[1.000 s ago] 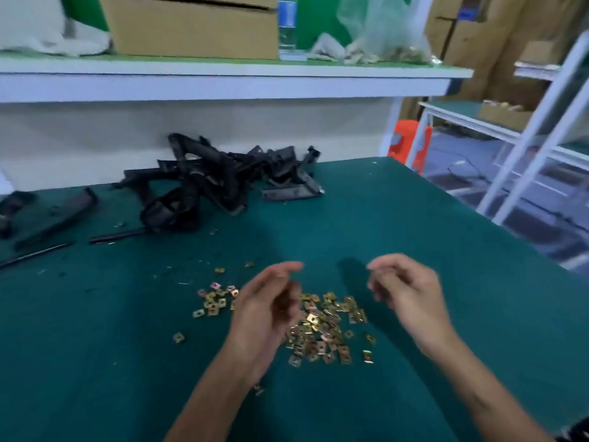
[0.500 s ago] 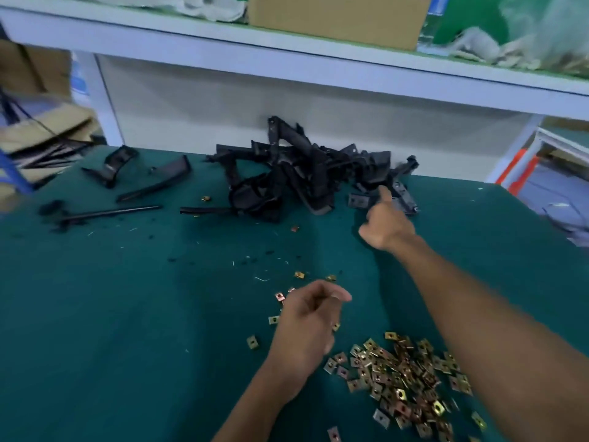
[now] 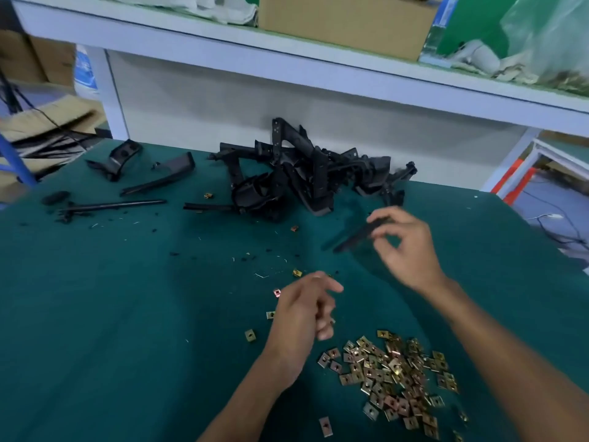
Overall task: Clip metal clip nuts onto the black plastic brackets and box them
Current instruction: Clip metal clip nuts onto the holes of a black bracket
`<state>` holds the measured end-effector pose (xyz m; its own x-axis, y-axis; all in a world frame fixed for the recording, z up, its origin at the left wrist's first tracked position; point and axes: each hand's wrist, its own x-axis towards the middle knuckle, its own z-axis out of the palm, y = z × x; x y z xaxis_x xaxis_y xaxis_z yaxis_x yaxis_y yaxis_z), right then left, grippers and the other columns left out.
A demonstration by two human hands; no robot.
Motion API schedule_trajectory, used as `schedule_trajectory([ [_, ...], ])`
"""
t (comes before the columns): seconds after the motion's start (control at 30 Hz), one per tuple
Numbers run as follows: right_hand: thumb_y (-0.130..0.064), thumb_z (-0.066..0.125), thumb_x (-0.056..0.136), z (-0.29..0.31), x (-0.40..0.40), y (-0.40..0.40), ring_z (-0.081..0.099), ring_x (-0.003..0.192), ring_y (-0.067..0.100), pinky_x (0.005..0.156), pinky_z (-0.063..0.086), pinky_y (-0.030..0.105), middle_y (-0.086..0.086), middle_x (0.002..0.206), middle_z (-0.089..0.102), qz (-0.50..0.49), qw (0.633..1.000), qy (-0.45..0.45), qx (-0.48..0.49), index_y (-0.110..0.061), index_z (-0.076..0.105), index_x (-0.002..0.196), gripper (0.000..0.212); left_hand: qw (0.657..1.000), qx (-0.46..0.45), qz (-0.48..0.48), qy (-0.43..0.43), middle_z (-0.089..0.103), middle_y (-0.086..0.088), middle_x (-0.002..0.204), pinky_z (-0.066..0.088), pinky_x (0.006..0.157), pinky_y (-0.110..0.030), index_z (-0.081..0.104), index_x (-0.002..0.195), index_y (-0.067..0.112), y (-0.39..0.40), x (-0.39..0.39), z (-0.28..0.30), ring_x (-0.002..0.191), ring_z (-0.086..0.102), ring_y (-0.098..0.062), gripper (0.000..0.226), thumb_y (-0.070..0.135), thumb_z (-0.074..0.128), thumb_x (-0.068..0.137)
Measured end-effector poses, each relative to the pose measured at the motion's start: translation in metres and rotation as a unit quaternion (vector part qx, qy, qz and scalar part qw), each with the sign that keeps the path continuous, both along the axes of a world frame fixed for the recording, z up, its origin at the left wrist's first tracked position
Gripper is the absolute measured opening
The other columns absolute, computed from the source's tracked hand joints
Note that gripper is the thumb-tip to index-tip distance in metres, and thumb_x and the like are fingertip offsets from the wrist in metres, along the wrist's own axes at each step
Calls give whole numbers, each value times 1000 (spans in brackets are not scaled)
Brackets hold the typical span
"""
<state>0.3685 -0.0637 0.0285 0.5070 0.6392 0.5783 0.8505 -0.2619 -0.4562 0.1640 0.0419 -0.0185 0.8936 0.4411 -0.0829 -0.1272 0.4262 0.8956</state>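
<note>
Right hand: the right hand (image 3: pixel 406 247) is raised above the green table (image 3: pixel 111 314), thumb and fingers pinching one end of a black bracket (image 3: pixel 357 236) — a long flat strip, blurred, slanting down to the left, clear of the cloth.

Left hand: the left hand (image 3: pixel 302 314) hovers low over the table just left of the clip pile, fingers loosely curled; whether anything lies in it I cannot tell.

Clip nuts: a pile of clip nuts (image 3: pixel 392 374), brass-coloured squares, lies on the table in front of the person, between the two forearms and under the right one. Loose ones are scattered round it — one near the bottom edge (image 3: pixel 325 426), a few just left of the left hand (image 3: pixel 250 335).

Bracket heap: a tangled heap of black brackets (image 3: pixel 302 177) sits at the far edge of the table, against the white back panel, just beyond the right hand.

Other black parts: two curved pieces (image 3: pixel 159 177) and a thin black rod (image 3: pixel 111 205) lie apart on the far left of the table, with small black crumbs strewn near them.

Shelf: a white shelf (image 3: pixel 287 59) runs above the table, bearing a cardboard box (image 3: pixel 344 23), crumpled cloth and a clear plastic bag (image 3: pixel 548 36).
</note>
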Motion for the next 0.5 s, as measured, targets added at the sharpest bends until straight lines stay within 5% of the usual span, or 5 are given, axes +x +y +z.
schedule_trajectory([
  [0.13, -7, 56, 78, 4, -77, -24, 67, 103, 29, 89, 49, 30, 15, 106, 72, 121, 980, 83, 137, 1, 75, 71, 21, 993, -103, 55, -19, 58, -5, 68, 49, 54, -30, 69, 70, 14, 4, 1, 7, 56, 52, -17, 50, 39, 44, 106],
  [0.33, -5, 58, 77, 2, -128, -31, 61, 75, 34, 71, 47, 41, 15, 72, 66, 224, 892, 276, 279, -4, 74, 67, 19, 991, -77, -88, -71, 69, -6, 98, 55, 78, -31, 74, 100, 14, 6, -14, 14, 89, 66, -18, 48, 56, 50, 98],
  [0.5, -13, 62, 75, -12, -144, -17, 63, 74, 26, 85, 48, 33, 11, 67, 69, 246, 872, 359, 226, -5, 73, 64, 18, 990, -26, -94, -98, 65, -10, 100, 48, 91, -40, 70, 100, 10, -6, -29, 22, 100, 60, -24, 32, 40, 74, 89],
])
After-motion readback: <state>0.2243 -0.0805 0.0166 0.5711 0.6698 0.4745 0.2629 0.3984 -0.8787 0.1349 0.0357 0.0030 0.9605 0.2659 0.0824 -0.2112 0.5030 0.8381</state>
